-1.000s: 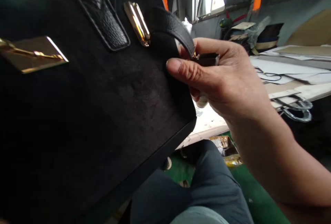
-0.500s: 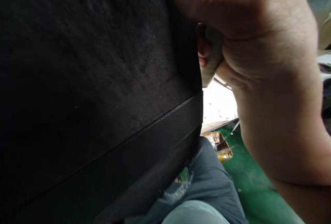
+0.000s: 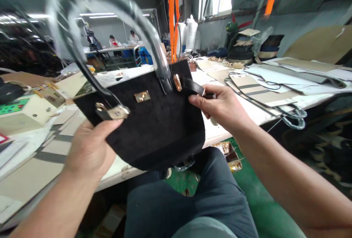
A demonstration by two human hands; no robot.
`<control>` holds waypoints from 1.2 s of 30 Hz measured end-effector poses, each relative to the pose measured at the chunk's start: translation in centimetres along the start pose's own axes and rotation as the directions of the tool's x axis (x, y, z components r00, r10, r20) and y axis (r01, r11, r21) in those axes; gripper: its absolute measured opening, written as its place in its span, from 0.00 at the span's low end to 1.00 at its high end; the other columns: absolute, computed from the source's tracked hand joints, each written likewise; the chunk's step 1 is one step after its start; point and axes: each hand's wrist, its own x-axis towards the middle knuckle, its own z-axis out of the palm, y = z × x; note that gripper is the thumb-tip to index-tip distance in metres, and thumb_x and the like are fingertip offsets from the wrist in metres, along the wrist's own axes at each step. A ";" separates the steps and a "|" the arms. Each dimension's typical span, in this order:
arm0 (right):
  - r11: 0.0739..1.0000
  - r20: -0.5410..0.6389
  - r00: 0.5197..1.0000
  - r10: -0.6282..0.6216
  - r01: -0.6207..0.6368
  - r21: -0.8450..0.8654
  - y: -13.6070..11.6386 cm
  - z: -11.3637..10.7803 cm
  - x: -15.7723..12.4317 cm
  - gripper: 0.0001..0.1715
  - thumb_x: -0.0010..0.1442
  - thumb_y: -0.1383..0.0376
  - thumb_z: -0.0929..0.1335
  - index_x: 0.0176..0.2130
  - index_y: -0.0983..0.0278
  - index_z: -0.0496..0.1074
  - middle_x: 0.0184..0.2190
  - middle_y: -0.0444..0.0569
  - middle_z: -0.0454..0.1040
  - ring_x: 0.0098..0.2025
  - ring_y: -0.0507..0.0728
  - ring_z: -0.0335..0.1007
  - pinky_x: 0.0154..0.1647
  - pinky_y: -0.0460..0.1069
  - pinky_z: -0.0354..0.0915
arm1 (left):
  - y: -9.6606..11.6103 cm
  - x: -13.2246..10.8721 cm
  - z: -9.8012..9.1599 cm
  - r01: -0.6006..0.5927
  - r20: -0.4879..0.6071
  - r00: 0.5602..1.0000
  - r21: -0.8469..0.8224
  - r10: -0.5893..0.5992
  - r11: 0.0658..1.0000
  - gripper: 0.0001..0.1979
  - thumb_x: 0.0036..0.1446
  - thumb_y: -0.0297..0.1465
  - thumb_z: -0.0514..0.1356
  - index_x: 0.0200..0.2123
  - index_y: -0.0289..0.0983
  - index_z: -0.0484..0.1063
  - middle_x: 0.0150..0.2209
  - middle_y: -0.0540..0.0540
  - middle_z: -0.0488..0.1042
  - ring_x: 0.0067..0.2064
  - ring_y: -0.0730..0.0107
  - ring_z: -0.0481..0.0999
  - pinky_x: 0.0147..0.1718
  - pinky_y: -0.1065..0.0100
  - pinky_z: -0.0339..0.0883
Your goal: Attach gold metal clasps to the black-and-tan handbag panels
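A black handbag panel (image 3: 156,131) with a suede-like face is held up tilted before me, over the table's front edge. An arched handle (image 3: 160,56) wrapped in clear plastic rises from its top. Gold hardware includes a small lock plate (image 3: 142,96) in the upper middle and a loop (image 3: 177,82) near the right corner, with a short black strap (image 3: 191,85) through it. My left hand (image 3: 90,150) grips the panel's left edge, thumb on the front just under a beige-covered tab (image 3: 118,112). At the right edge, my right hand (image 3: 225,106) pinches the panel beside the strap's end.
Beige pieces with dark bands (image 3: 255,88) lie on the white worktable (image 3: 217,130). A pale machine with a green panel (image 3: 27,113) stands at left. Orange strips (image 3: 173,14) hang ahead. An open taped box (image 3: 229,153) sits on the green floor. People (image 3: 114,42) work far behind.
The black panel has moved away from my face, and its front, handle and gold hardware now show. My left hand has come into view, and the right hand is farther off.
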 end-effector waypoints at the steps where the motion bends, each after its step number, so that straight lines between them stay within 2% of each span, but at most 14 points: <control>1: 0.997 0.008 0.999 0.050 -0.050 -0.053 1.4 0.2 -0.4 0.22 0.59 0.48 0.78 0.34 0.64 0.76 0.21 0.38 0.62 0.23 0.49 0.57 0.23 0.46 0.50 | -1.3 0.2 -0.1 0.052 0.022 0.998 -0.001 -0.052 0.999 0.22 0.47 0.35 0.77 0.46 0.36 0.80 0.48 0.43 0.83 0.52 0.50 0.80 0.59 0.48 0.72; 4: 0.958 0.024 0.981 0.192 -0.182 -0.223 6.1 0.9 -1.3 0.19 0.62 0.50 0.74 0.35 0.64 0.77 0.21 0.38 0.62 0.24 0.50 0.55 0.25 0.47 0.50 | -6.5 0.7 -1.4 0.173 0.010 0.985 0.099 -0.174 0.980 0.28 0.42 0.39 0.79 0.46 0.36 0.80 0.48 0.44 0.84 0.54 0.50 0.80 0.61 0.51 0.69; 7: 0.906 0.064 0.953 0.295 -0.258 -0.335 10.4 1.7 -1.8 0.18 0.61 0.52 0.73 0.31 0.64 0.75 0.23 0.39 0.64 0.27 0.51 0.58 0.29 0.48 0.52 | -11.6 0.9 -3.0 0.197 -0.027 0.980 0.314 -0.199 0.929 0.30 0.44 0.44 0.77 0.48 0.37 0.79 0.49 0.43 0.84 0.54 0.49 0.81 0.57 0.53 0.72; 9: 0.865 0.087 0.928 0.363 -0.301 -0.402 12.8 2.2 -1.8 0.18 0.60 0.52 0.72 0.29 0.63 0.73 0.23 0.40 0.65 0.28 0.52 0.60 0.30 0.48 0.53 | -14.0 1.2 -3.8 0.216 -0.062 0.976 0.441 -0.211 0.871 0.29 0.46 0.46 0.75 0.50 0.39 0.78 0.49 0.43 0.84 0.53 0.48 0.81 0.53 0.54 0.74; 14: 0.761 0.106 0.871 0.479 -0.353 -0.544 16.9 2.9 -1.5 0.14 0.59 0.55 0.71 0.29 0.63 0.73 0.22 0.40 0.67 0.29 0.54 0.65 0.32 0.48 0.55 | -17.4 2.9 -4.4 0.198 -0.082 0.978 0.661 -0.192 0.724 0.27 0.51 0.44 0.70 0.53 0.42 0.75 0.49 0.44 0.83 0.52 0.50 0.82 0.51 0.55 0.74; 18: 0.676 0.121 0.799 0.589 -0.405 -0.615 18.8 2.7 -1.1 0.13 0.60 0.56 0.71 0.30 0.63 0.75 0.23 0.42 0.70 0.31 0.55 0.68 0.33 0.48 0.58 | -19.3 5.1 -4.5 0.118 -0.012 0.982 0.821 -0.188 0.559 0.40 0.54 0.47 0.68 0.67 0.42 0.64 0.59 0.39 0.77 0.59 0.50 0.78 0.57 0.56 0.71; 20: 0.648 0.137 0.770 0.624 -0.412 -0.641 19.4 2.6 -0.8 0.13 0.60 0.57 0.72 0.29 0.63 0.75 0.22 0.42 0.70 0.30 0.55 0.68 0.32 0.48 0.58 | -19.9 6.1 -4.6 0.075 0.047 0.966 0.892 -0.256 0.445 0.38 0.56 0.48 0.66 0.66 0.41 0.65 0.59 0.39 0.78 0.57 0.50 0.79 0.55 0.57 0.71; 23: 0.613 0.150 0.736 0.661 -0.414 -0.673 19.9 2.5 0.0 0.14 0.59 0.57 0.73 0.27 0.63 0.75 0.20 0.43 0.70 0.27 0.55 0.67 0.30 0.49 0.57 | -20.1 7.0 -4.9 0.019 0.110 0.936 0.933 -0.334 0.359 0.28 0.52 0.50 0.66 0.52 0.41 0.75 0.53 0.39 0.80 0.55 0.46 0.79 0.52 0.55 0.71; 25: 0.594 0.167 0.724 0.669 -0.387 -0.705 20.0 2.5 0.7 0.14 0.60 0.56 0.73 0.28 0.63 0.77 0.21 0.44 0.71 0.28 0.56 0.68 0.30 0.49 0.58 | -19.7 7.3 -5.0 -0.039 0.144 0.925 0.956 -0.353 0.289 0.25 0.50 0.52 0.65 0.44 0.41 0.76 0.51 0.38 0.79 0.56 0.41 0.77 0.51 0.52 0.70; 28: 0.567 0.193 0.730 0.655 -0.308 -0.764 19.8 2.4 2.0 0.15 0.61 0.54 0.74 0.33 0.63 0.81 0.28 0.48 0.78 0.33 0.58 0.73 0.34 0.49 0.62 | -18.8 7.6 -4.9 -0.140 0.185 0.900 0.980 -0.396 0.139 0.24 0.53 0.55 0.61 0.39 0.42 0.74 0.49 0.38 0.79 0.55 0.40 0.76 0.50 0.50 0.70; 30: 0.572 0.186 0.755 0.629 -0.286 -0.769 19.2 2.4 2.9 0.15 0.61 0.53 0.74 0.40 0.62 0.83 0.36 0.50 0.82 0.39 0.60 0.77 0.39 0.50 0.65 | -18.6 7.8 -4.8 -0.153 0.175 0.889 0.984 -0.424 0.086 0.24 0.54 0.57 0.60 0.38 0.42 0.73 0.46 0.38 0.79 0.52 0.41 0.77 0.49 0.50 0.70; 32: 0.610 0.155 0.796 0.586 -0.306 -0.731 18.0 2.5 3.8 0.17 0.61 0.53 0.74 0.44 0.61 0.84 0.40 0.49 0.83 0.41 0.60 0.77 0.43 0.50 0.66 | -19.0 8.0 -4.8 -0.140 0.163 0.891 0.986 -0.423 0.085 0.23 0.54 0.57 0.60 0.36 0.43 0.73 0.43 0.39 0.80 0.50 0.42 0.77 0.47 0.51 0.70; 34: 0.683 0.101 0.856 0.506 -0.327 -0.653 16.1 3.1 4.6 0.18 0.61 0.52 0.74 0.44 0.61 0.84 0.36 0.48 0.83 0.37 0.58 0.76 0.40 0.50 0.67 | -19.8 8.0 -4.9 -0.136 0.168 0.911 0.985 -0.376 0.111 0.22 0.55 0.56 0.60 0.34 0.43 0.72 0.40 0.39 0.80 0.48 0.43 0.77 0.45 0.52 0.69; 36: 0.793 0.033 0.910 0.413 -0.341 -0.505 14.0 4.3 5.4 0.19 0.61 0.50 0.75 0.42 0.62 0.83 0.30 0.47 0.79 0.30 0.55 0.71 0.32 0.49 0.65 | -20.7 7.7 -5.1 -0.150 0.187 0.934 0.979 -0.305 0.139 0.21 0.55 0.55 0.62 0.32 0.43 0.72 0.38 0.40 0.80 0.47 0.43 0.77 0.45 0.52 0.68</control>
